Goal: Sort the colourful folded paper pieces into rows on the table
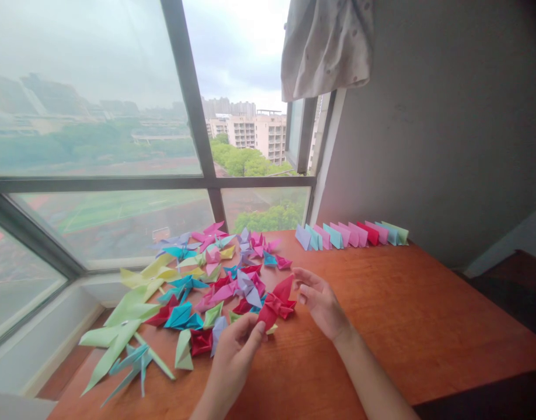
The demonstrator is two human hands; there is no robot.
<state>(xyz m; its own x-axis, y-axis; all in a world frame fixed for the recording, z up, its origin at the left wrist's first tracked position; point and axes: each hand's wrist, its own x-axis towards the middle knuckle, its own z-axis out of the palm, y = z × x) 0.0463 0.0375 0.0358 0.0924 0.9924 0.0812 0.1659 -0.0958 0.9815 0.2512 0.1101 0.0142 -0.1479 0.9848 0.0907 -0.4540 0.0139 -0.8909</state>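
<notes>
Holds a red folded-paper figure (277,303) by its lower tip in the left hand (235,350), grip clamped on the paper between thumb and fingertips, just above the wooden bench (403,303) near its middle and at the right fringe of a heap of many-coloured folded-paper figures (206,274). Hovers with the right hand (323,300) just beside the figure's upper flap, fingers curled and apart, touching nothing as far as can be told. Looks like the shaping or checking of the red figure, judging by the pinch below and the ready fingers beside it. Calls, most likely, for a light two-finger close on the free flap without crushing the bow-like folds at the centre, and for a steady hold from the left. Shows a row of pastel folded-paper wedges (351,234) standing along the far edge toward the far right corner, and large pale green paper cranes (123,315) lying toward the near left corner, below the window (97,116)
</notes>
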